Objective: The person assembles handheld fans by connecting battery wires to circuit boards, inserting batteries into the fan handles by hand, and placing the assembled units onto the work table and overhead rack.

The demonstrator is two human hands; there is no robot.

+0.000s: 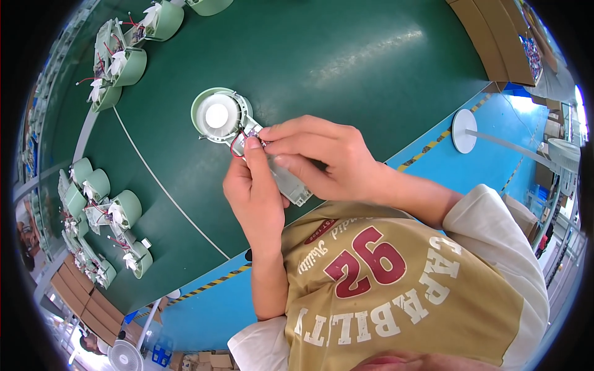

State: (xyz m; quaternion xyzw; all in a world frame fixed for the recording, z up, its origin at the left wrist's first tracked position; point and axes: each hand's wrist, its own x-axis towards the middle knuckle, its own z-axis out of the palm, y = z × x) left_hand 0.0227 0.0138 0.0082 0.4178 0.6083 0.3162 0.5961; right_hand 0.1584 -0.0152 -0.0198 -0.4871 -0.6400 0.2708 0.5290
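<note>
A handheld fan housing point(199, 112), pale green with a round white centre, lies over the green table in front of me. Its opened handle point(291, 185) runs toward my body. Around the handle's upper part my left hand point(255, 188) is closed, its thumb or fingertip near a small circuit board point(252, 133). The fingertips of my right hand point(325, 154) are pinched together at that board, close to the handle's neck. A red wire point(232, 147) loops beside the neck. My fingers hide part of the board and handle.
On the green tabletop point(297, 68), similar half-built fans stand in groups at the far left point(127, 65) and left point(127, 210). A cardboard box point(495, 37) sits at the far right. A blue floor point(433, 161) with striped tape borders the table; a white fan stand base point(464, 131) is there.
</note>
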